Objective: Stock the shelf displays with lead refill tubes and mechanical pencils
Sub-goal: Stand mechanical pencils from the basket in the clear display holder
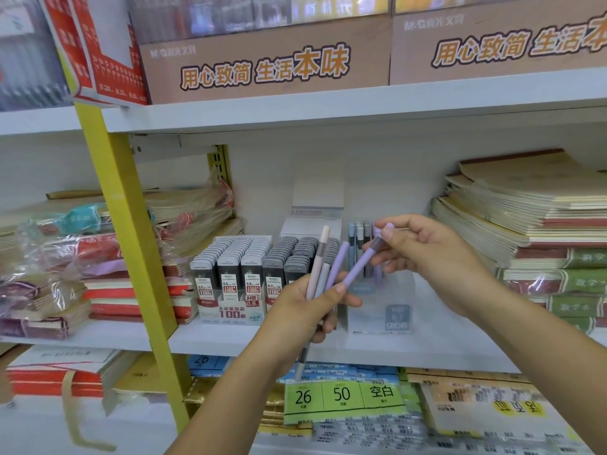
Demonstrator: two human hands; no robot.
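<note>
Mechanical pencils, a pastel bunch, stand fanned in the left grip, which is clenched round their lower barrels in front of the middle shelf. The right grip pinches one purple pencil near its cap. Behind, lead refill tubes fill a display, with what look like more pencils just beside it.

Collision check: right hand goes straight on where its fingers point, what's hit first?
Probably the upright pencils in the clear display, just left of the right hand, which pinches a purple pencil; depth unclear.
</note>
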